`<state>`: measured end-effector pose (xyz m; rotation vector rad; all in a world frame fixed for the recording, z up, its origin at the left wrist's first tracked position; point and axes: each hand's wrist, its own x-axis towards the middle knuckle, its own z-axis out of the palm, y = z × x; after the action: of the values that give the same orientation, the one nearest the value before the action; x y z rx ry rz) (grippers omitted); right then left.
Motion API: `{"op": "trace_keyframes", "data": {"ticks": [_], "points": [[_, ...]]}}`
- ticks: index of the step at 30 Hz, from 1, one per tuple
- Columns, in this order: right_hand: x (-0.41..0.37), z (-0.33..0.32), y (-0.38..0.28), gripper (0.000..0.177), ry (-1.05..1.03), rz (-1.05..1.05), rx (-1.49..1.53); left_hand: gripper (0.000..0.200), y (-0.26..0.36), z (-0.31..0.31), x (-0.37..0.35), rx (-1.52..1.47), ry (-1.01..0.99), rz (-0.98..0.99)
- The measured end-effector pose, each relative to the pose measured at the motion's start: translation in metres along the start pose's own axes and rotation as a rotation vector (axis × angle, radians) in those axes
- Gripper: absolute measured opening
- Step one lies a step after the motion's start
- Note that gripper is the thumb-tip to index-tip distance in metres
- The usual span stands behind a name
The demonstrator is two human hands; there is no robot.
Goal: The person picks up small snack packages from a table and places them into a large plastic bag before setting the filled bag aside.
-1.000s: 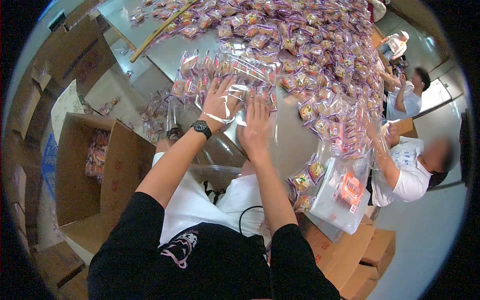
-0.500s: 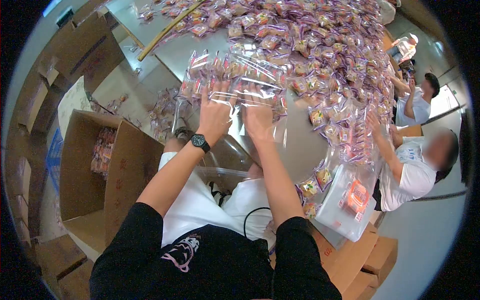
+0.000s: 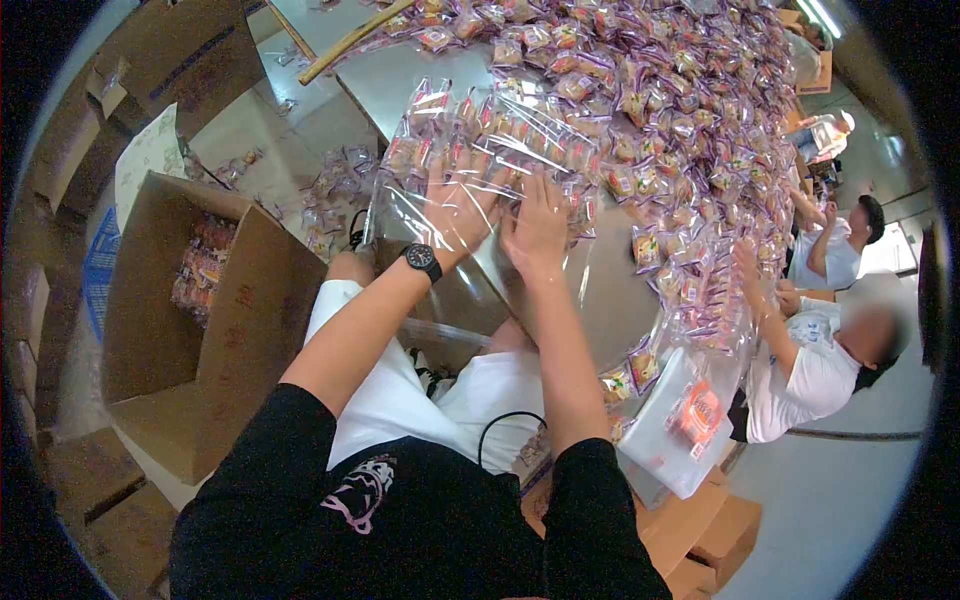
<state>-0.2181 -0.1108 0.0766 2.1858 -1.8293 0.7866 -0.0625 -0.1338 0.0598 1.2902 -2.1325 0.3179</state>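
A large clear plastic bag (image 3: 400,215) lies over the table edge, with rows of small wrapped snacks (image 3: 500,122) inside its far end. My left hand (image 3: 458,208), a black watch on its wrist, rests on the bag with fingers spread toward the snacks. Beside it my right hand (image 3: 538,228) lies on the bag too, its fingers extended and slightly apart against the nearer row. Neither hand is closed on anything.
Many purple-edged snack packets (image 3: 680,90) cover the table. An open carton (image 3: 270,330) stands at left, packets inside. A stack of flat clear bags (image 3: 680,425) lies at right, near a co-worker in white (image 3: 810,375). A wooden stick (image 3: 355,42) lies on the far edge.
The view has shifted a little. My left hand's fingers have moved closer to the right hand across the bag. The co-worker's hands stay near the packets.
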Motion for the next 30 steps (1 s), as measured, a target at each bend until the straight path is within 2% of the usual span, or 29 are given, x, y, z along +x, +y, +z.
{"op": "trace_keyframes", "data": {"ticks": [2, 8, 12, 15, 16, 19, 20, 23, 24, 27, 28, 30], "points": [[-0.005, 0.001, 0.001, 0.050, 0.020, 0.001, 0.059, 0.050, 0.001, -0.001, -0.001, -0.004, 0.015, -0.001], [-0.001, 0.018, 0.004, 0.046, 0.142, -0.085, -0.089, 0.049, 0.006, -0.011, 0.002, -0.017, -0.040, 0.016], [0.008, 0.025, 0.006, 0.039, 0.035, -0.042, -0.340, 0.056, 0.004, -0.007, 0.004, 0.037, -0.146, 0.033], [0.009, 0.031, 0.005, 0.035, 0.044, -0.049, -0.393, 0.063, -0.002, -0.014, 0.009, 0.041, -0.229, 0.044], [0.009, 0.033, 0.007, 0.033, 0.135, -0.086, -0.402, 0.068, -0.003, -0.014, 0.008, -0.051, -0.169, 0.012], [0.013, 0.027, 0.004, 0.032, 0.083, -0.064, -0.361, 0.061, -0.005, -0.020, 0.002, 0.029, -0.165, 0.054], [0.009, 0.022, 0.003, 0.035, 0.061, -0.064, -0.299, 0.058, -0.006, -0.021, 0.000, 0.047, -0.154, 0.084], [-0.004, 0.034, 0.010, 0.040, 0.083, -0.007, -0.046, 0.054, -0.002, -0.023, 0.005, -0.064, -0.118, 0.014], [0.002, -0.005, -0.011, 0.046, -0.062, 0.030, 0.008, 0.052, 0.003, -0.027, 0.007, -0.104, -0.119, -0.017], [-0.013, -0.007, -0.010, 0.049, 0.144, -0.067, -0.022, 0.051, 0.010, -0.020, 0.012, 0.014, -0.067, 0.022], [-0.024, -0.014, -0.014, 0.066, 0.108, -0.031, -0.007, 0.051, 0.019, -0.038, 0.018, 0.081, -0.187, 0.045], [-0.041, -0.009, -0.003, 0.066, 0.130, -0.060, -0.153, 0.053, 0.020, -0.008, 0.016, 0.132, -0.112, 0.079]]}}
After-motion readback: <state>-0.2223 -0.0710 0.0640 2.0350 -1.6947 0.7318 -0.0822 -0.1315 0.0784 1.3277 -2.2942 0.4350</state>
